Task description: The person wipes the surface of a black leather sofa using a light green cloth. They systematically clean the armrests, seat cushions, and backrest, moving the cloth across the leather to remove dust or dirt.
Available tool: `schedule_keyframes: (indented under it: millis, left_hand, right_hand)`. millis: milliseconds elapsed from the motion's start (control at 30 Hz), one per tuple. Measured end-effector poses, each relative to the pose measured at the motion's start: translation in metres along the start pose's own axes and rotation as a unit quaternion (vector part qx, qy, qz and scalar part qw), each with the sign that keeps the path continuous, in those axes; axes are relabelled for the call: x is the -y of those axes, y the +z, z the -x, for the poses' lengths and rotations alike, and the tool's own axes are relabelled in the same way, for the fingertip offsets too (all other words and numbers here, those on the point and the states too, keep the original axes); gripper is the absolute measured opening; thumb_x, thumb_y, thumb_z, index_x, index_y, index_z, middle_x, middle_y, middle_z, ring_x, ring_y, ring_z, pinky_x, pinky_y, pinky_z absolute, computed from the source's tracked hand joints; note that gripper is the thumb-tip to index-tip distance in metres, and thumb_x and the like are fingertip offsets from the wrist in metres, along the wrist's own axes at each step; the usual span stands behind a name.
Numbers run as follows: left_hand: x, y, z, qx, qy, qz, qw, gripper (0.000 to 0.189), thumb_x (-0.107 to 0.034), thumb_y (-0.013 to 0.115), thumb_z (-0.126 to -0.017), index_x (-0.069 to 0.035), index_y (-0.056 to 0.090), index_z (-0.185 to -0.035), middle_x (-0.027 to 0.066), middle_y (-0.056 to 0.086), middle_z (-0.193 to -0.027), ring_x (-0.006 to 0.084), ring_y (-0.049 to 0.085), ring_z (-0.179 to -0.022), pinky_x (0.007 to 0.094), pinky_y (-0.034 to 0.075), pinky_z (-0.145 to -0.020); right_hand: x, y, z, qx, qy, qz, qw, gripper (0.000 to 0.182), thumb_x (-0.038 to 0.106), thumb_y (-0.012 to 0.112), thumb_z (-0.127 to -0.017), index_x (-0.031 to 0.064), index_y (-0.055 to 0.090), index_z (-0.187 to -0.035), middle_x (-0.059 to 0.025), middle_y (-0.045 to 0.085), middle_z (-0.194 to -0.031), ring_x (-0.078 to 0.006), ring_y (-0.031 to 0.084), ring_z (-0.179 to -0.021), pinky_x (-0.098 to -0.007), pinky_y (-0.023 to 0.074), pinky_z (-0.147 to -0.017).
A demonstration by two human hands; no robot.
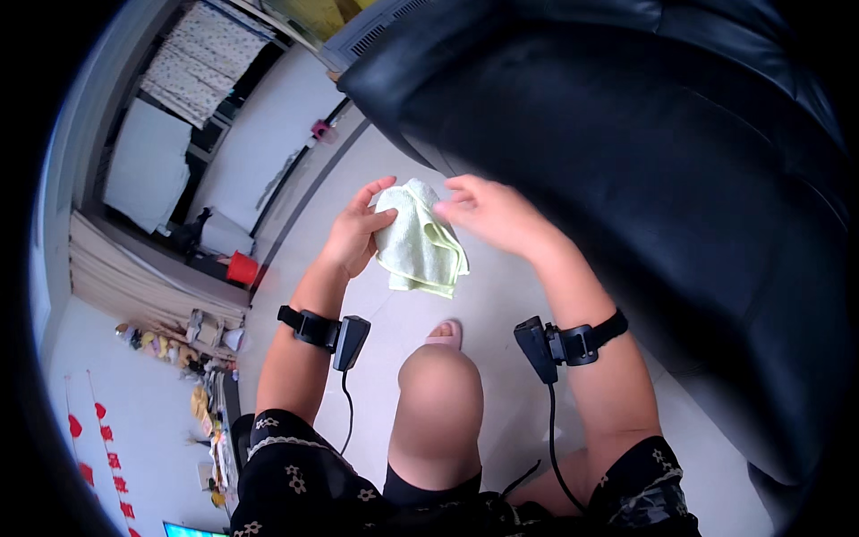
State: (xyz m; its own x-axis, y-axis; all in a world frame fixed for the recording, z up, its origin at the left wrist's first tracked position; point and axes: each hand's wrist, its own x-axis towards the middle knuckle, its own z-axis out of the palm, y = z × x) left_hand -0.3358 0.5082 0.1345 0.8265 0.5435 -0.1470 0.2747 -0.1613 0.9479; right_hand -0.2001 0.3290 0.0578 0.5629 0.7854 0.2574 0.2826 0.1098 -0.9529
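A pale green cloth with a brighter green stitched edge hangs in loose folds above the floor. My left hand grips its left side, thumb on the front and the other fingers partly hidden behind. Close to the cloth's upper right edge is my right hand, slightly blurred, its fingers apart. The thumb of that hand is near the fabric; whether it touches cannot be made out.
A black leather sofa fills the right side. Pale floor tiles lie below, with my knee and slippered foot. A red bucket stands at the left. Cables run from black devices strapped on both forearms.
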Motion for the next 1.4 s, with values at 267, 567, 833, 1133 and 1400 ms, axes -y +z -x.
schedule_keyframes:
  millis: [267,567,833,1133,1400]
  left_hand:
    - [0.089,-0.058,-0.072,0.197,-0.018,0.229,0.953,0.062,-0.016,0.060,-0.093,-0.003,0.031,-0.147,0.0151,0.059,-0.125,0.0246,0.057,-0.120,0.0366,0.047,-0.102]
    - [0.237,-0.123,-0.110,0.421,-0.230,0.176,0.860,0.057,-0.022,0.075,-0.084,0.002,0.054,-0.131,0.0120,0.063,-0.124,0.0228,0.062,-0.111,0.0345,0.046,-0.100]
    - [0.191,-0.191,-0.262,-0.003,0.021,0.235,0.972,0.039,-0.019,0.069,-0.087,-0.001,0.059,-0.120,0.0105,0.068,-0.109,0.0184,0.066,-0.093,0.0297,0.052,-0.083]
    - [0.163,-0.102,-0.297,-0.168,0.519,-0.136,0.827,0.037,-0.018,0.069,-0.089,0.000,0.057,-0.120,0.0152,0.044,-0.143,0.0285,0.046,-0.128,0.0373,0.035,-0.106]
    - [0.159,-0.058,-0.245,-0.153,0.567,-0.193,0.786,0.042,-0.013,0.070,-0.078,-0.013,0.062,-0.119,0.0188,0.043,-0.143,0.0309,0.044,-0.125,0.0458,0.033,-0.102]
  right_hand:
    - [-0.063,0.053,-0.040,0.013,0.103,-0.138,0.985,0.024,0.018,0.056,-0.097,0.0005,0.063,-0.112,-0.0072,0.068,-0.101,-0.0165,0.064,-0.091,-0.0303,0.0495,-0.085]
    - [-0.084,0.145,-0.022,-0.084,0.224,0.094,0.966,0.014,0.010,0.055,-0.095,0.0009,0.062,-0.102,-0.0100,0.064,-0.088,-0.0208,0.064,-0.084,-0.0317,0.0497,-0.076]
    - [-0.017,0.102,-0.072,-0.274,-0.031,0.323,0.905,0.015,-0.005,0.053,-0.089,-0.0002,0.066,-0.096,-0.0146,0.066,-0.098,-0.0269,0.063,-0.098,-0.0348,0.0480,-0.089]
    - [-0.044,0.079,-0.100,-0.313,0.064,0.694,0.645,0.026,0.010,0.051,-0.093,0.0048,0.061,-0.117,-0.0137,0.057,-0.127,-0.0298,0.051,-0.122,-0.0393,0.0345,-0.104]
    - [-0.032,0.081,-0.094,-0.322,0.057,0.715,0.618,0.027,0.008,0.050,-0.091,0.0048,0.062,-0.115,-0.0121,0.059,-0.126,-0.0289,0.053,-0.119,-0.0384,0.0360,-0.102]
